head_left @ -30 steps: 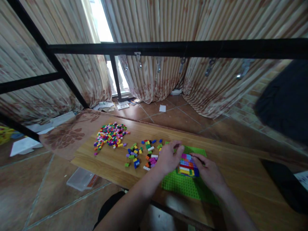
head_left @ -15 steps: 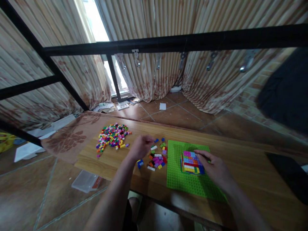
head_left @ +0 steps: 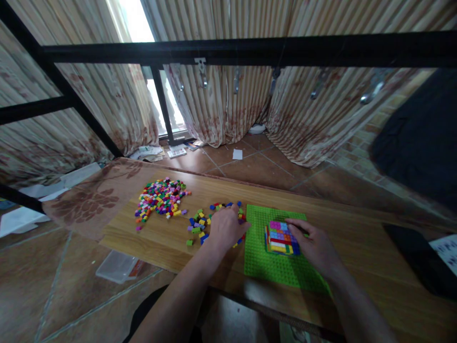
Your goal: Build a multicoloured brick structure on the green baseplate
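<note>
A green studded baseplate (head_left: 257, 259) lies on the wooden table, bearing a layered block of toy bricks (head_left: 280, 236) in stripes of pink, blue, orange, red, white and yellow. My right hand (head_left: 316, 245) is closed at the block's right side, its fingers on the far right corner. Just left of the plate, my left hand (head_left: 226, 226) reaches down over a small group of loose bricks (head_left: 198, 224). Its thumb stands out towards the plate, apart from the other fingers. The hand covers part of that group, and its fingertips are hard to see.
A larger heap of mixed bricks (head_left: 160, 197) is spread on the left of the table (head_left: 150, 247). A dark flat object (head_left: 414, 257) lies at the right end. A black metal rail (head_left: 228, 53) with clips crosses above. A clear plastic box (head_left: 116, 267) is on the floor.
My left hand has moved right and now covers bricks beside the plate, its thumb spread out. My right hand stays at the block. The whole view has shifted slightly.
</note>
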Action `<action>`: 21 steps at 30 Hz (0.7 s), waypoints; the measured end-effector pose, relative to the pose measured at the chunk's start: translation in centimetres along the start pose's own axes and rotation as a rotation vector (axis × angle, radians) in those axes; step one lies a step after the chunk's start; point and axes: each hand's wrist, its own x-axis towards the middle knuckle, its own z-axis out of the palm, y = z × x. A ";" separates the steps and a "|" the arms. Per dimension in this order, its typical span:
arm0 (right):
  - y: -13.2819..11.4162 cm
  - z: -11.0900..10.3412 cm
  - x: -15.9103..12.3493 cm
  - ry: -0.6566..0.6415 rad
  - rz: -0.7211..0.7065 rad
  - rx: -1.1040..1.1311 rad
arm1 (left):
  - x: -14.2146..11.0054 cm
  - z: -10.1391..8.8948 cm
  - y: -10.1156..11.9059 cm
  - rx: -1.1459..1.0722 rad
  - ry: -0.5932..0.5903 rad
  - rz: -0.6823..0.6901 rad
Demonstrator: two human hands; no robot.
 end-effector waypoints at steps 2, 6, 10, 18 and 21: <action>0.0 0.0 0.0 -0.006 0.009 0.001 | 0.0 0.4 0.5 0.039 -0.019 -0.019; 0.0 0.0 -0.2 -0.022 0.015 0.026 | 0.0 0.4 0.9 0.062 -0.044 -0.026; 0.0 -0.4 -0.2 0.011 -0.025 0.026 | 0.0 -0.5 0.3 0.072 -0.049 -0.040; -2.2 -1.3 -0.8 0.148 -0.042 0.185 | 0.6 -2.0 -0.6 -0.387 0.089 0.038; -4.1 -1.4 -1.5 0.144 -0.167 0.219 | 0.5 -2.0 0.2 -0.591 0.153 0.181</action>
